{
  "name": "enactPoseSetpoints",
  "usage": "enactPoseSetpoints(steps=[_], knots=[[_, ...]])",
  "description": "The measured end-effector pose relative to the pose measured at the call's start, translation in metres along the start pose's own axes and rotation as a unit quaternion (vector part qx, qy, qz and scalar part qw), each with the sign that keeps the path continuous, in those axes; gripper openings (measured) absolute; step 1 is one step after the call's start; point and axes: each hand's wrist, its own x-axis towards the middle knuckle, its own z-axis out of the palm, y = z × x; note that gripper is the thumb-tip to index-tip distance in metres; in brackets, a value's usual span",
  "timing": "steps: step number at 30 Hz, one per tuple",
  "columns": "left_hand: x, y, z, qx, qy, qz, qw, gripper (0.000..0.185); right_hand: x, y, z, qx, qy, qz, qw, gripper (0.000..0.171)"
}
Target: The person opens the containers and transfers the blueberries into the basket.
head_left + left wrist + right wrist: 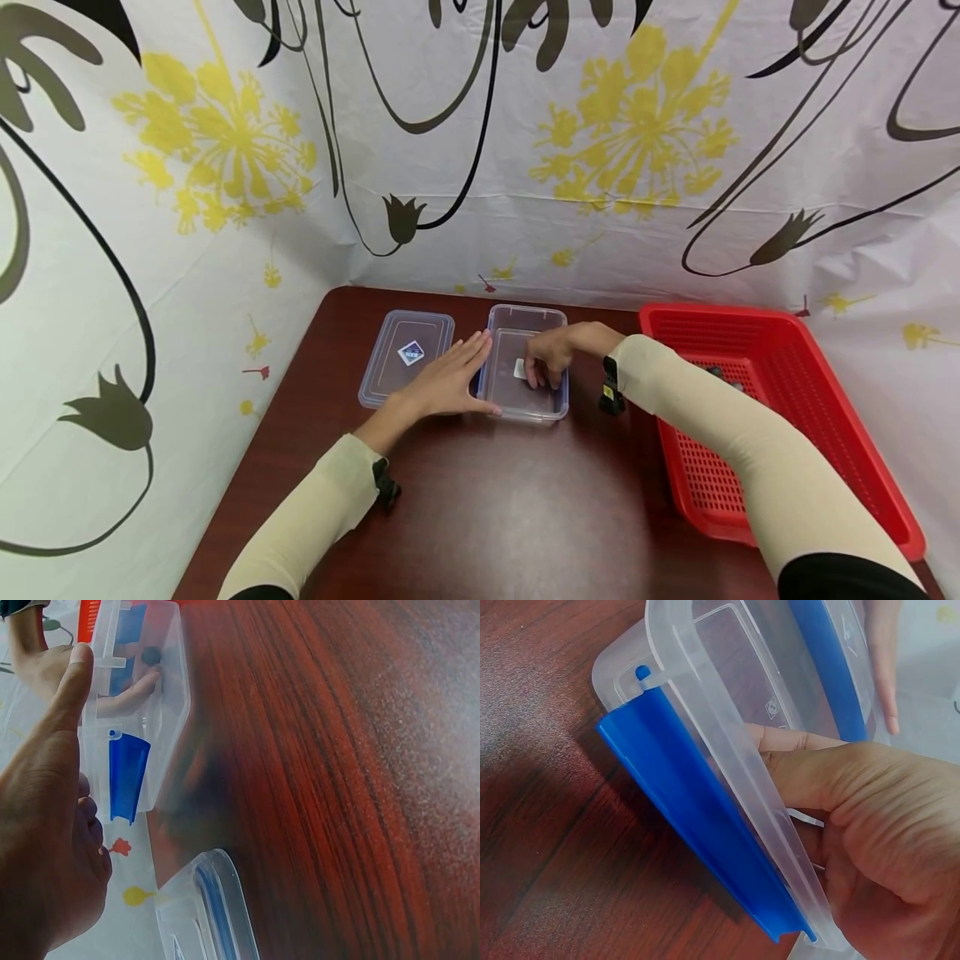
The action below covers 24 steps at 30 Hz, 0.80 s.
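Head view, items on the table (480, 517): one clear plastic container (525, 367), long axis running away from the person; one clear lid (407, 357) just left of it; one red basket (757, 408) at right. Right hand (551, 354) reached inside the container, fingers curled over its near-right wall beside a small white item (519, 369); whether they pinched that item could not be told. Left hand (450, 379), fingers straight, lay against the container's left side, holding nothing. Blue latches: two seen.

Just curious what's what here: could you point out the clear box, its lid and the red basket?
clear box (525, 321), head view, far rim.
lid (401, 371), head view, flat top.
red basket (720, 315), head view, far rim.
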Motion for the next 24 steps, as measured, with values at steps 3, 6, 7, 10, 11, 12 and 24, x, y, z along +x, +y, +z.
enactPoseSetpoints(steps=[3,6,7,10,11,12,24], knots=[[-0.0007,0.0008,-0.0006,0.001,0.001,0.002,1.0,0.13,-0.0009,-0.0017,0.0008,0.004,-0.003,0.006,1.0,0.031],[-0.0008,0.0012,-0.0008,0.002,0.001,0.003,1.0,0.129,-0.0009,-0.0026,0.0014,0.004,-0.007,0.013,1.0,0.029],[-0.0007,0.0012,-0.0008,0.003,0.0,0.002,1.0,0.129,-0.0007,-0.0024,0.0017,0.001,-0.008,0.015,1.0,0.028],[0.0001,0.0008,-0.0008,0.005,-0.003,0.0,1.0,0.13,-0.0002,-0.0017,0.0026,-0.014,-0.008,0.015,1.0,0.023],[0.0004,0.0008,-0.0009,0.006,-0.004,-0.001,1.0,0.13,-0.0001,-0.0019,0.0029,-0.019,-0.008,0.015,1.0,0.022],[0.0006,0.0008,-0.001,0.007,-0.005,-0.001,1.0,0.13,-0.0002,-0.0021,0.0031,-0.026,-0.008,0.015,1.0,0.021],[0.0003,0.0018,-0.0021,0.009,-0.009,-0.003,0.9999,0.129,0.0006,-0.0051,0.01,-0.066,-0.003,0.02,0.998,0.013]])
